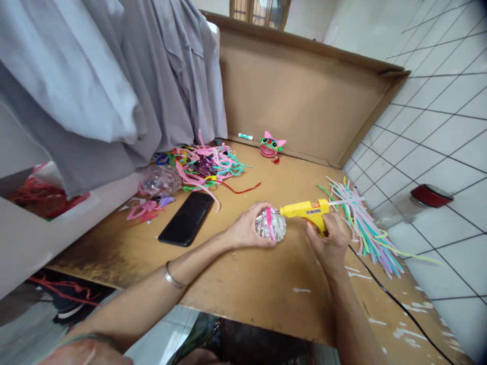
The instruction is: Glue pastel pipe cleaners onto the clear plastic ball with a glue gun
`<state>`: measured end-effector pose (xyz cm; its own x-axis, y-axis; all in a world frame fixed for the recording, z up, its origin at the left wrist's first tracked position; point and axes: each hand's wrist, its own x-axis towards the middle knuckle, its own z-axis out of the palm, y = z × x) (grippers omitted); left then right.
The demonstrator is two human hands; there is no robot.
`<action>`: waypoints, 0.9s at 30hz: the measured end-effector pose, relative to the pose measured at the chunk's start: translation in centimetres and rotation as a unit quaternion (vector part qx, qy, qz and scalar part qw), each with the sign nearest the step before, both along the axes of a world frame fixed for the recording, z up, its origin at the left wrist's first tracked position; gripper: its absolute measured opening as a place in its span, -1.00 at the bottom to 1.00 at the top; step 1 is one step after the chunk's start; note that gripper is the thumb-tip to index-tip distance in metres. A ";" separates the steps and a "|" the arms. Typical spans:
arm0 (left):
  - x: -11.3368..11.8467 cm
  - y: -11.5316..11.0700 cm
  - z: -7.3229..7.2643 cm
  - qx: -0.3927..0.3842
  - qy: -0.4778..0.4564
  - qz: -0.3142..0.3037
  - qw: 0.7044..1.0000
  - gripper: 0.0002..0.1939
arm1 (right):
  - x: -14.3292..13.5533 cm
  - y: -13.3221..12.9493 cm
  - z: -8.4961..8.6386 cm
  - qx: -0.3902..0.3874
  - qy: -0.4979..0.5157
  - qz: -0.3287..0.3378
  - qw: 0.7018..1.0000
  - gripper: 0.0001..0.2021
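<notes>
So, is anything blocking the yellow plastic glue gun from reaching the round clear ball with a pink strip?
Nothing visible is. The right hand holds the yellow glue gun, its nozzle at the upper right edge of the ball; contact is unclear. The left hand leaves that side uncovered.

L forearm point(152, 309): 1 silver bracelet point(171, 279); R hand point(331, 242), R forearm point(344, 309) bare.
</notes>
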<state>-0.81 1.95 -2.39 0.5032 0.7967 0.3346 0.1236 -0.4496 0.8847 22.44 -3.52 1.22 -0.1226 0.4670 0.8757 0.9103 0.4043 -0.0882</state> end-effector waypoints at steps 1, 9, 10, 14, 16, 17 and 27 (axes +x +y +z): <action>0.0 0.0 0.0 0.000 -0.001 0.000 1.000 -0.11 | 0.0 0.0 0.0 0.000 -0.001 0.001 1.000 -0.89; 0.0 0.1 -0.1 0.011 0.004 0.004 1.000 -0.11 | 0.1 0.0 0.0 -0.006 0.003 -0.002 1.000 -0.88; 0.0 0.1 -0.1 0.011 0.003 0.003 1.000 -0.11 | 0.1 0.0 0.0 -0.007 0.003 -0.004 1.000 -0.88; 0.0 0.2 -0.2 0.010 0.004 -0.001 1.000 -0.10 | 0.2 0.1 -0.1 -0.008 0.000 -0.003 1.000 -0.87; 0.0 0.2 -0.3 0.013 0.006 -0.001 1.000 -0.10 | 0.3 0.1 -0.1 -0.006 0.000 0.001 1.000 -0.87; 0.0 0.2 -0.4 0.013 0.007 0.000 1.000 -0.10 | 0.3 0.1 -0.1 -0.004 0.001 0.001 1.000 -0.86; 0.0 0.1 -0.2 0.016 0.019 0.006 1.000 -0.09 | 0.1 0.3 -0.5 -0.052 0.059 -0.011 0.997 -0.86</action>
<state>-0.83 2.09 -2.62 0.5058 0.7926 0.3405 0.1619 -0.4749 0.8650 22.58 -3.18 0.68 -0.0097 0.5579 0.8298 0.8998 0.3669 -0.2362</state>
